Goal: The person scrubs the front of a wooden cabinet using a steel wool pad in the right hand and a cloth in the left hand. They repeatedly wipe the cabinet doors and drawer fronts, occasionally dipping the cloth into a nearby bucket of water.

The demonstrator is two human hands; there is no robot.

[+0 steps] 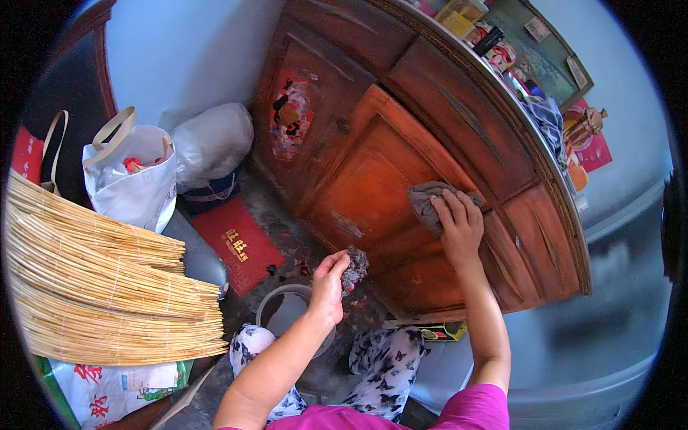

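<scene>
My right hand (459,222) presses a grey-brown cloth (428,204) against the upper right part of an orange-brown door on the wooden cabinet (380,179). Closer to me, my left hand (330,287) grips a dark, crinkled scouring pad (355,269), held in the air just short of the cabinet's lower part. Under my left wrist stands a round bucket (269,315) with greyish liquid in it, partly hidden by my arm. A torn, colourful sticker (292,115) clings to the cabinet's left door, and a pale scuffed patch (348,225) marks the orange door.
Left of me lies a rolled mat of thin reeds (115,279), with a white tote bag (132,175) behind it. A red printed sheet (238,245) is on the floor. Bottles, cloth and a picture frame (545,43) crowd the cabinet top.
</scene>
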